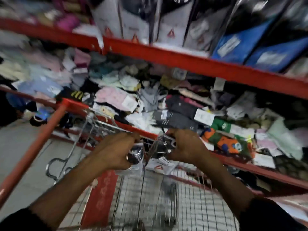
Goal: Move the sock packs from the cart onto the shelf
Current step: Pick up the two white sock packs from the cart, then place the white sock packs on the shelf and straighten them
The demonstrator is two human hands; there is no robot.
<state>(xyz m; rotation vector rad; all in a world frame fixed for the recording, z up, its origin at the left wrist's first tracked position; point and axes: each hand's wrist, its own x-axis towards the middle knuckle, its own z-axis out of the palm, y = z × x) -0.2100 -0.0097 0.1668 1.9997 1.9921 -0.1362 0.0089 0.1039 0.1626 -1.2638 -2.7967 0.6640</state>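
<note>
**Both hands on sock packs above the cart, at the shelf's front edge**

The landmark is the wire cart (150, 197), its mesh basket filling the lower middle of the view, with a red handle bar (33, 147) running off to its left. Directly over the basket's far end, the left hand (115, 152) is closed around a dark sock pack (135, 155) in glossy clear wrapping; the fingers curl over its top and the pack hangs below the palm. Beside it, also above the cart's far end, the right hand (185, 147) grips a second dark pack (164, 145), likewise wrapped in shiny plastic, with a small pale mark on its front. The picture is smeared by motion, so finer detail of either pack cannot be read. Just under the right hand, lying at the cart's far rim, is a white-carded pack (164, 164) with a small red triangle logo.

Beyond the cart stands the red shelf (183, 60), its middle level heaped with loose socks in pink, white, grey and black. To the right of the cart on that level lies an orange and green patterned pair (223, 142). Further above the cart, the upper level holds upright white and blue boxes (166, 22)
</note>
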